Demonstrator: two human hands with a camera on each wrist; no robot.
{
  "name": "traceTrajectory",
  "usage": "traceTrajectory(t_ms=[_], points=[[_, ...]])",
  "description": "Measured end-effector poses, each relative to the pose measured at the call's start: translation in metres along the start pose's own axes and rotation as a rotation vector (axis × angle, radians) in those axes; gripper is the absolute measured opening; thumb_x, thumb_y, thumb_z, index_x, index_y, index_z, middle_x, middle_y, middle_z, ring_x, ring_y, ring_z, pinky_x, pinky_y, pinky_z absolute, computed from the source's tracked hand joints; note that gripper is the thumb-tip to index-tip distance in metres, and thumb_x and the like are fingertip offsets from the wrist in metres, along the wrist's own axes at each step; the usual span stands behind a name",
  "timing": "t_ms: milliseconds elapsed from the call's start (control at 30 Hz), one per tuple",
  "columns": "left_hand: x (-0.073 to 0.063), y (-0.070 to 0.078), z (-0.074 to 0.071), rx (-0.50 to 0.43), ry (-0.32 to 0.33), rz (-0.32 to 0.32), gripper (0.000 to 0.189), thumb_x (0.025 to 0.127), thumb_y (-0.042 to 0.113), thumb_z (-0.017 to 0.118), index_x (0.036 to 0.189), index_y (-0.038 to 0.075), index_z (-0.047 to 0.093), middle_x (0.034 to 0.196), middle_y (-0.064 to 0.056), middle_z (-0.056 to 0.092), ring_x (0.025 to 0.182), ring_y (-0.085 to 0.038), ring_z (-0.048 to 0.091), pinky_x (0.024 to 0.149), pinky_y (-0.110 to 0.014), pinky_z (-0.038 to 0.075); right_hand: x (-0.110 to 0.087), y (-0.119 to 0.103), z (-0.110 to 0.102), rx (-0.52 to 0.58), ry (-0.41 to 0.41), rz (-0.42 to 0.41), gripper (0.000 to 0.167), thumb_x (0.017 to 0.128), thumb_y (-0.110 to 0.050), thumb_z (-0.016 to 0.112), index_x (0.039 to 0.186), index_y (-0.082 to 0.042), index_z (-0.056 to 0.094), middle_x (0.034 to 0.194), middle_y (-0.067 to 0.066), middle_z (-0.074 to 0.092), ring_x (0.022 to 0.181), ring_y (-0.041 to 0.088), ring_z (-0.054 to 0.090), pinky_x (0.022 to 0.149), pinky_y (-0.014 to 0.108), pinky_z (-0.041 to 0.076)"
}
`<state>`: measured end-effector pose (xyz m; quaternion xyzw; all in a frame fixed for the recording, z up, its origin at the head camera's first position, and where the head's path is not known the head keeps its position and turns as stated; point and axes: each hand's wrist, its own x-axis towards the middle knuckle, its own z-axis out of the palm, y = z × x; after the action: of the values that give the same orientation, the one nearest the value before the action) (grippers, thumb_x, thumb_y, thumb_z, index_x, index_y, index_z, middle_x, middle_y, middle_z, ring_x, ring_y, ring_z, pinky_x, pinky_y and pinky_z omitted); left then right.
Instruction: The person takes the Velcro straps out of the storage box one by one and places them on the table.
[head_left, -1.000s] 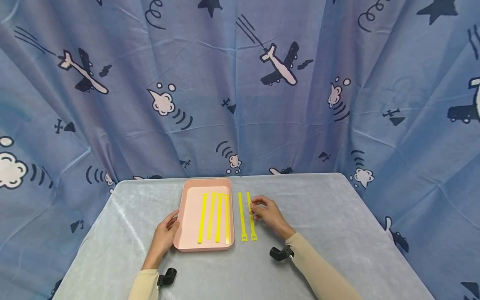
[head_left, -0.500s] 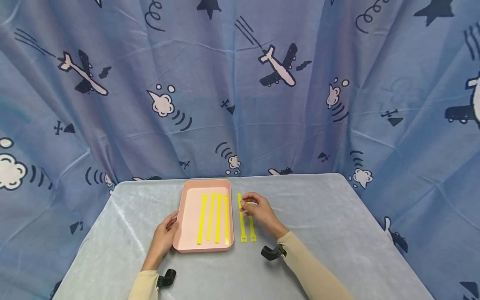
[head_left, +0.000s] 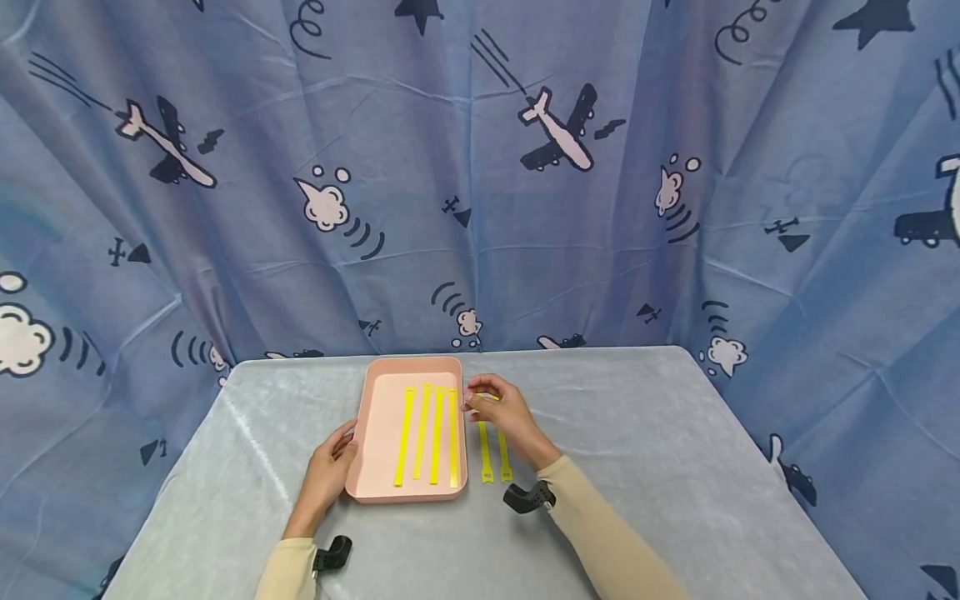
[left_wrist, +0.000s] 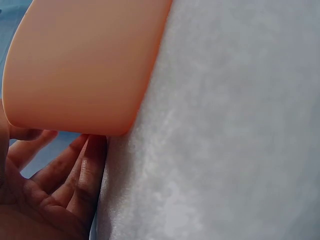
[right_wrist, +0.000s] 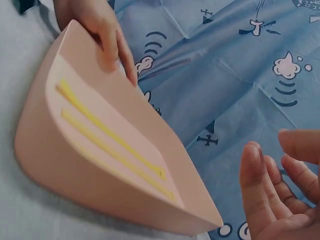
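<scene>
A pink rectangular tray [head_left: 378,492] lies on the table, with several yellow cable straps [head_left: 403,442] lengthwise inside it. My left hand [head_left: 327,471] holds the tray's left wall, thumb at the rim and fingers along the outside. In the left wrist view, those fingertips meet the pink wall [left_wrist: 85,75] from below. Two more yellow straps [head_left: 486,458] lie side by side on the table, just right of the tray. My right hand [head_left: 510,417] hovers over their far ends and hides them. Its thumb and fingers [right_wrist: 252,165] are apart with nothing between them.
A pale grey cloth covers the table [head_left: 622,433]. Behind its far edge hangs a blue curtain [head_left: 420,275] printed with planes and clouds. Each wrist wears a black camera [head_left: 528,497].
My right hand has moved left from beside the outer strap, and slightly away from me, to near the tray's right rim. The left hand, tray and straps stay in place.
</scene>
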<state>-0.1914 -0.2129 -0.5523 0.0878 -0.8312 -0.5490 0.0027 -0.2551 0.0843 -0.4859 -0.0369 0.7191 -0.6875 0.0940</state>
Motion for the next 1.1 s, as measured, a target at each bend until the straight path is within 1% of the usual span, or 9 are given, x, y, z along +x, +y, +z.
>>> traceTrajectory(t_ms=[133, 333, 433, 533, 600, 667, 833, 933, 1100], points=[[0.000, 0.000, 0.000, 0.000, 0.005, -0.007, 0.045, 0.105, 0.021, 0.046, 0.149, 0.016, 0.043, 0.143, -0.022, 0.052, 0.130, -0.035, 0.053, 0.107, -0.050, 0.044, 0.001, -0.005, 0.008, 0.023, -0.020, -0.004, 0.036, 0.093, -0.020, 0.069, 0.124, -0.005, 0.058, 0.116, 0.016, 0.062, 0.093, 0.019, 0.070, 0.080, 0.034, 0.061], [0.000, 0.001, 0.000, -0.007, 0.003, -0.006, 0.045, 0.105, 0.022, 0.047, 0.149, 0.016, 0.043, 0.143, -0.021, 0.052, 0.130, -0.035, 0.053, 0.107, -0.051, 0.044, 0.002, -0.009, 0.019, 0.034, -0.048, -0.022, 0.036, 0.092, -0.021, 0.070, 0.123, -0.007, 0.059, 0.117, 0.016, 0.061, 0.105, 0.036, 0.068, 0.080, 0.033, 0.061], [0.000, 0.001, 0.000, -0.010, 0.005, -0.009, 0.045, 0.104, 0.022, 0.047, 0.149, 0.017, 0.043, 0.143, -0.021, 0.052, 0.130, -0.034, 0.052, 0.108, -0.050, 0.044, 0.003, -0.012, 0.024, 0.028, -0.065, -0.033, 0.036, 0.092, -0.020, 0.070, 0.123, -0.006, 0.058, 0.114, 0.014, 0.062, 0.104, 0.037, 0.068, 0.080, 0.035, 0.061], [0.001, 0.000, 0.000, -0.011, 0.005, -0.009, 0.045, 0.105, 0.023, 0.047, 0.149, 0.017, 0.043, 0.144, -0.021, 0.052, 0.130, -0.034, 0.052, 0.107, -0.050, 0.044, 0.003, -0.015, 0.029, 0.034, -0.080, -0.041, 0.036, 0.093, -0.019, 0.069, 0.123, -0.004, 0.058, 0.113, 0.013, 0.062, 0.101, 0.034, 0.070, 0.081, 0.036, 0.061], [0.001, 0.000, 0.001, -0.011, 0.004, -0.013, 0.045, 0.104, 0.023, 0.046, 0.149, 0.017, 0.043, 0.144, -0.020, 0.052, 0.130, -0.034, 0.052, 0.107, -0.050, 0.044, 0.003, -0.016, 0.032, 0.041, -0.093, -0.045, 0.036, 0.093, -0.020, 0.069, 0.123, -0.005, 0.058, 0.114, 0.015, 0.062, 0.100, 0.032, 0.070, 0.081, 0.035, 0.061], [0.001, 0.000, 0.001, -0.015, 0.002, -0.014, 0.045, 0.104, 0.023, 0.046, 0.149, 0.018, 0.043, 0.144, -0.021, 0.051, 0.131, -0.034, 0.052, 0.108, -0.050, 0.044, 0.002, -0.018, 0.035, 0.046, -0.109, -0.050, 0.033, 0.093, -0.017, 0.068, 0.122, -0.004, 0.058, 0.116, 0.019, 0.062, 0.100, 0.031, 0.071, 0.083, 0.039, 0.060], [-0.001, -0.001, 0.001, -0.011, 0.005, -0.010, 0.045, 0.105, 0.022, 0.046, 0.149, 0.018, 0.043, 0.144, -0.021, 0.052, 0.131, -0.035, 0.051, 0.108, -0.051, 0.044, 0.003, -0.016, 0.043, 0.032, -0.153, -0.072, 0.033, 0.094, -0.010, 0.065, 0.124, 0.000, 0.056, 0.114, 0.019, 0.063, 0.091, 0.018, 0.070, 0.082, 0.039, 0.060], [-0.001, -0.001, 0.002, -0.003, 0.016, -0.007, 0.045, 0.104, 0.022, 0.047, 0.149, 0.017, 0.044, 0.143, -0.021, 0.053, 0.130, -0.035, 0.052, 0.107, -0.051, 0.044, 0.004, -0.014, 0.050, 0.016, -0.181, -0.087, 0.033, 0.093, -0.009, 0.065, 0.123, 0.002, 0.057, 0.113, 0.017, 0.063, 0.087, 0.011, 0.068, 0.078, 0.035, 0.060], [-0.001, -0.001, 0.003, -0.002, 0.023, -0.008, 0.045, 0.104, 0.021, 0.047, 0.149, 0.017, 0.044, 0.143, -0.021, 0.053, 0.129, -0.035, 0.053, 0.107, -0.051, 0.045, 0.002, -0.017, 0.060, -0.058, -0.207, -0.120, 0.025, 0.093, -0.005, 0.064, 0.117, -0.003, 0.060, 0.110, 0.014, 0.064, 0.085, 0.010, 0.067, 0.076, 0.033, 0.060]])
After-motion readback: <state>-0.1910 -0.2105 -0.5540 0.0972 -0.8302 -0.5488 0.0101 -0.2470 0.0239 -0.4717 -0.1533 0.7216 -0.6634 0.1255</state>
